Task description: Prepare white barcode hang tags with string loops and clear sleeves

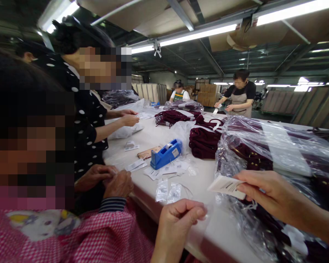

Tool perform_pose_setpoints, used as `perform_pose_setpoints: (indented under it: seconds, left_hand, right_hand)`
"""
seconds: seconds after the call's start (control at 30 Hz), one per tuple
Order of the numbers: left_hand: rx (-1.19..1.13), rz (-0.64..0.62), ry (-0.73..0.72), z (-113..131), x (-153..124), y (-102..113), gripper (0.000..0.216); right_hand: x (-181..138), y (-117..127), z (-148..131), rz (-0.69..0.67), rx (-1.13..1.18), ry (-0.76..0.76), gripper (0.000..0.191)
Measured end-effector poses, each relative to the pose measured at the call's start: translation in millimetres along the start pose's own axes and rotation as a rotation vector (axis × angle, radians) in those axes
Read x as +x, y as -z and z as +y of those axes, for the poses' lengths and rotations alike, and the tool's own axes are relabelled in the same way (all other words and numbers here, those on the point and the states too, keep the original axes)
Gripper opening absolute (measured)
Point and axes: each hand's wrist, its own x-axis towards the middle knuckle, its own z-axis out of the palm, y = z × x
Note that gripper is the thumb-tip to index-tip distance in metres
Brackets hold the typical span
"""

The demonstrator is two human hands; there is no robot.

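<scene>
My right hand (265, 193) pinches a small white paper tag (226, 186) above the near edge of a white table (142, 138). My left hand (181, 217) is curled shut lower down, thumb pressed to fingers; what it pinches is too small to see. Just right of my hands lies a heap of dark maroon garments in clear plastic bags (274, 153). Two small clear packets (168, 191) lie on the table close to my left hand.
A blue tape dispenser (166, 153) stands mid-table among loose white tags. Folded maroon garments (204, 142) lie beyond it. Two seated people work close on my left; one's hands (109, 180) are at the table edge. Two more people stand at the far end.
</scene>
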Motion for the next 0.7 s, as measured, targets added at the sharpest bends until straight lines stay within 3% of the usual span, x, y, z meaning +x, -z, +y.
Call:
perform_pose_setpoints:
  seconds: [0.2, 0.4, 0.7]
  left_hand:
    - [0.016, -0.072, 0.023, 2, -5, -9, 0.009]
    - [-0.016, -0.101, 0.049, 4, -7, -16, 0.014]
    - [-0.001, -0.115, 0.079, -2, -7, -13, 0.012]
  right_hand:
    - [-2, 12, -11, -0.168, -0.183, 0.094, 0.025]
    - [0, 7, -13, -0.232, -0.339, 0.162, 0.027]
    - [3, 2, -8, -0.296, -0.323, 0.165, 0.021]
